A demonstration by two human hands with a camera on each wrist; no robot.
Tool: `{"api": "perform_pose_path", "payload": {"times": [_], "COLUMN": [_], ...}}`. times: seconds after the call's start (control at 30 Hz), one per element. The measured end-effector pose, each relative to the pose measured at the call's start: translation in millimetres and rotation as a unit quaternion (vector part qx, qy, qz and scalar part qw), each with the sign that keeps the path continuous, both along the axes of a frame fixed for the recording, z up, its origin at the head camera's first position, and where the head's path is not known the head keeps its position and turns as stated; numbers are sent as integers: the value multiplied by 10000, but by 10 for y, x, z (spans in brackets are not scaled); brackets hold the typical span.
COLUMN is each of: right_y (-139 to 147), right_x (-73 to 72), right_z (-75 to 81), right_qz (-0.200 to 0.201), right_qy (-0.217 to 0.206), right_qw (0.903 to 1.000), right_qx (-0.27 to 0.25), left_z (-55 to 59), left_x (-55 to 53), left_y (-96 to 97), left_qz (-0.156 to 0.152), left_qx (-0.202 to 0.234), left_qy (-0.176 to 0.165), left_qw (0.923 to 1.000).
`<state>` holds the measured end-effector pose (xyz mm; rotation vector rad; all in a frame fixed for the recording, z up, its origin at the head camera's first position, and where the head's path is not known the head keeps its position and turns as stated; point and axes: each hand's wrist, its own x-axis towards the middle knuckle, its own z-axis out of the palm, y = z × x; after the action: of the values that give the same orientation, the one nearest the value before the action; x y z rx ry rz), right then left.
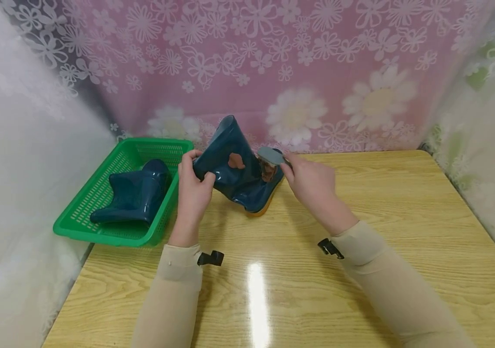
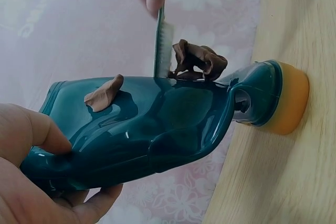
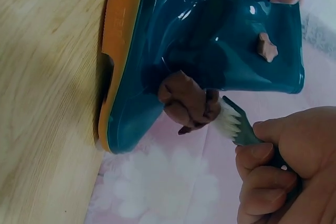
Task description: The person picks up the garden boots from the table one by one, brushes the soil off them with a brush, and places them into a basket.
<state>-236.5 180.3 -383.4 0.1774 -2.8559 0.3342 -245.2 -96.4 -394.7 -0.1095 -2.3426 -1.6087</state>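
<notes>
A glossy dark teal rain boot (image 1: pixel 247 188) with an orange sole (image 3: pixel 123 24) stands tilted on the table. My left hand (image 1: pixel 192 186) grips the boot's shaft near its open top, thumb on the outside. In my right hand (image 1: pixel 312 186) is a scrubbing brush (image 1: pixel 271 155) with a grey-green back and white bristles (image 3: pixel 228 121). Its bristles touch a thick brown mud-like lump (image 3: pixel 186 100) stuck to the boot's instep. Higher up, on the shaft, sits a smaller brown patch (image 1: pixel 236 161).
A green plastic basket (image 1: pixel 99 237) stands to the left, at the table's edge. Inside it lies a second teal boot (image 1: pixel 132 193) on its side. The wood-grain table (image 1: pixel 403 232) meets a pink flowered curtain (image 1: pixel 238 63) at the back.
</notes>
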Motion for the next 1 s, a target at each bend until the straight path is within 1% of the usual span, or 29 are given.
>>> {"api": "perform_pose_path", "payload": {"times": [0.23, 0.4, 0.5, 0.67, 0.8, 0.93, 1.0], "right_y": [-65, -31, 5, 86, 144, 163, 187], "right_x": [-51, -8, 47, 162, 248, 333, 381], "right_z": [-49, -27, 15, 119, 249, 394, 422], "right_qz": [175, 155, 96, -24, -148, -84, 4], "right_qy": [475, 539, 472, 99, -158, -290, -241], "right_qw": [9984, 9979, 9982, 9990, 9984, 9989, 9993], "right_qx": [245, 320, 354, 439, 527, 367, 298], "left_z": [-5, -1, -3, -17, -22, -15, -7], "left_x": [0, 6, 6, 1, 4, 14, 20], "left_y": [9, 2, 0, 7, 5, -5, -5], "left_qz": [8, -19, -52, -71, -77, -79, -83], "left_qx": [-10, -33, -37, -74, -54, -33, -28], "left_qy": [-21, -55, -33, -52, -70, -96, -111], "left_qw": [10000, 10000, 10000, 9999, 9999, 9999, 9999]}}
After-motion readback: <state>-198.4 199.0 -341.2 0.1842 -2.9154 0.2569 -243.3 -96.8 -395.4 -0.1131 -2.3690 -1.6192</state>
